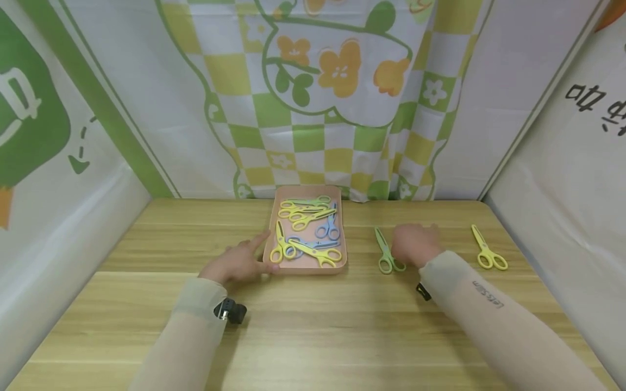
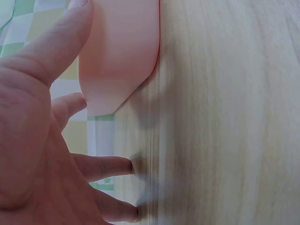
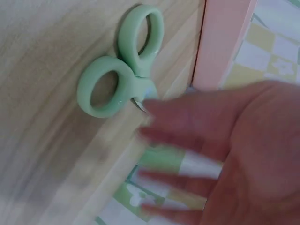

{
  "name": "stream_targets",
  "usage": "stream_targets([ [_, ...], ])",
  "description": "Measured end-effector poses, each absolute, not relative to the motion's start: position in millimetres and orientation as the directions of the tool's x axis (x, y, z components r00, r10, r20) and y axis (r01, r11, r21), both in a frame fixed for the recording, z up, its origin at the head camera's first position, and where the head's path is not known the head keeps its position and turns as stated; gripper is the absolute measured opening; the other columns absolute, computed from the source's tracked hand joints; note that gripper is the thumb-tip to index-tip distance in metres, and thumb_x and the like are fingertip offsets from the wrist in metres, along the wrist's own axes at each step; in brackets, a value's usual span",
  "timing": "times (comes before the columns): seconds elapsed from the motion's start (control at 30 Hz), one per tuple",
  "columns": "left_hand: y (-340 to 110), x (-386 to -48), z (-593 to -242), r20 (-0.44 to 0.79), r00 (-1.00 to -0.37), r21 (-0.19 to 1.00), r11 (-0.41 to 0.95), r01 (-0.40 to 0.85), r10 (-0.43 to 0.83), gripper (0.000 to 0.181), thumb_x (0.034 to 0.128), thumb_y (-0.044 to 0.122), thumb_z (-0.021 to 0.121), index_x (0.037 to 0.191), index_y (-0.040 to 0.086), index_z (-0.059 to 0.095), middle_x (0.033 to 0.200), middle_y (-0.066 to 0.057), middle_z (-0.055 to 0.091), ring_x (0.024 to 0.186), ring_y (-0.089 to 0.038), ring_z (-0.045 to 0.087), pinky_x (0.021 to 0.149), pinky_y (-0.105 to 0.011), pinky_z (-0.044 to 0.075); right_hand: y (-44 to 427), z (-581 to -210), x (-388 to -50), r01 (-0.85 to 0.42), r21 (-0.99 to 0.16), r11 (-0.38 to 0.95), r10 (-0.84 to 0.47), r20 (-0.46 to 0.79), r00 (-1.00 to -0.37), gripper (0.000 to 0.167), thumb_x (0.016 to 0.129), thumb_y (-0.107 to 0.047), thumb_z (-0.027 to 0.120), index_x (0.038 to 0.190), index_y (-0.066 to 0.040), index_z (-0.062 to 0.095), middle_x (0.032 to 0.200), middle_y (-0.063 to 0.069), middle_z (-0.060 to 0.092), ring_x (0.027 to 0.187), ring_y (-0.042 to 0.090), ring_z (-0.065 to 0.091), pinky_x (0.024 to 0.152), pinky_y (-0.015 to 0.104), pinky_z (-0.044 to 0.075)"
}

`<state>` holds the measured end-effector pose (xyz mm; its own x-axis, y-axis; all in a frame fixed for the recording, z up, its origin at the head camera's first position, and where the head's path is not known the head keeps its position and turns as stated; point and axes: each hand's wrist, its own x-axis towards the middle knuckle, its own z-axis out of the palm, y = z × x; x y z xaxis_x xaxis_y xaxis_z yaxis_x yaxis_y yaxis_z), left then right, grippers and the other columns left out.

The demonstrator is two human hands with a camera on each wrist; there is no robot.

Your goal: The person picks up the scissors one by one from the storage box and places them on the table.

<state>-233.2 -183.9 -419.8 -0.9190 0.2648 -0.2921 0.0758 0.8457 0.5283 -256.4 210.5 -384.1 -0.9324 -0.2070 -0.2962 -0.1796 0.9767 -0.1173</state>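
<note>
A pink tray (image 1: 304,270) holds several scissors in yellow, blue and green. My left hand (image 1: 239,262) is at its near left corner, thumb and index finger against the tray wall (image 2: 122,42) and the other fingers spread over the wood. My right hand (image 1: 415,244) hovers beside a pair of green scissors (image 1: 383,251) lying on the table. In the right wrist view its fingers are blurred and loosely extended, the thumb close to the pivot of the green scissors (image 3: 105,86). Whether it touches them cannot be told. Farther right lies a pair of yellow scissors (image 1: 484,250).
The wooden table (image 1: 313,331) extends on both sides of the tray. A checked, flowered curtain (image 1: 313,125) hangs behind its back edge. Printed white panels (image 1: 567,163) stand at the sides. Each wrist wears a cuff with a small black camera (image 1: 231,311).
</note>
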Motion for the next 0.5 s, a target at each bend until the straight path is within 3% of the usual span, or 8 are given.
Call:
stream_targets([
  [0.07,-184.1,-233.6,-420.3,-0.291,-0.919,0.529,0.845,0.079,0.267,0.104,0.0841,0.06,0.071,0.162,0.026,0.012,0.156,-0.03,0.026,0.14,-0.058,0.012,0.106,-0.075,0.004,208.0,-385.1,-255.9,-0.254,-0.101,0.962,-0.272,-0.279,-0.921,0.007,0.087,-0.009,0.065,0.088,-0.012,0.071,0.099,0.004,0.071,0.117,0.042,0.055,0.101,0.081,0.0],
  [0.2,-184.2,-234.6,-421.5,-0.285,-0.916,0.536,0.839,0.092,0.282,0.103,0.0846,0.059,0.071,0.162,0.024,0.012,0.157,-0.028,0.026,0.143,-0.052,0.015,0.109,-0.072,0.001,206.2,-389.8,-257.3,-0.362,-0.089,0.928,-0.372,-0.278,-0.885,0.028,0.081,-0.02,0.08,0.108,-0.015,0.074,0.122,0.006,0.068,0.131,0.042,0.046,0.101,0.08,-0.005],
  [0.27,-184.5,-234.8,-421.9,-0.287,-0.915,0.536,0.839,0.092,0.283,0.103,0.0846,0.059,0.071,0.162,0.024,0.013,0.157,-0.028,0.026,0.143,-0.051,0.015,0.109,-0.071,0.001,207.9,-393.1,-258.8,-0.389,-0.085,0.917,-0.396,-0.281,-0.874,0.031,0.078,-0.023,0.083,0.107,-0.015,0.075,0.122,0.007,0.067,0.126,0.038,0.051,0.101,0.08,-0.005],
  [0.5,-184.3,-234.4,-421.2,-0.28,-0.916,0.517,0.849,0.108,0.287,0.102,0.0861,0.06,0.069,0.162,0.023,0.013,0.155,-0.03,0.027,0.142,-0.053,0.016,0.108,-0.072,0.004,230.0,-404.9,-266.6,-0.454,-0.043,0.89,-0.451,-0.222,-0.864,0.017,0.082,-0.025,0.078,0.097,-0.016,0.076,0.105,0.004,0.071,0.108,0.036,0.063,0.097,0.084,0.004],
])
